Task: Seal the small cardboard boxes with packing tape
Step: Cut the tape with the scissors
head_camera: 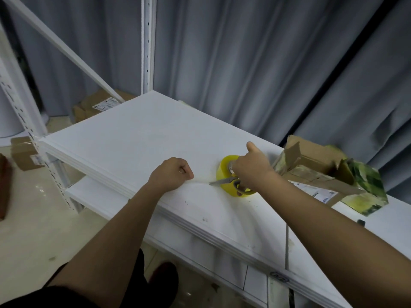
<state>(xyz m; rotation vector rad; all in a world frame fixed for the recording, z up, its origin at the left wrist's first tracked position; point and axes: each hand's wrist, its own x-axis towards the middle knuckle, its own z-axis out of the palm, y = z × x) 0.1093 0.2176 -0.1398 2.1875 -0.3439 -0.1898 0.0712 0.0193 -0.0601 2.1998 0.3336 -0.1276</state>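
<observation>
The yellow roll of packing tape (233, 177) lay under the right hand (250, 168), whose fingers curled onto it with steel scissors (223, 181), thumb raised. It looked light, stiff and slick, best gripped through its core. The left hand (172, 173) rested fisted, holding nothing, well left of those fingers; an open cardboard box (315, 172) sat just right.

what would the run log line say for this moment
left hand: fisted on shelf | right hand: gripping tape roll, scissors | box: open

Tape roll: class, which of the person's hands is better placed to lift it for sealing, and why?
Right. The right hand already rests on the tape roll and scissors; the left hand is a closed fist apart from them.
</observation>
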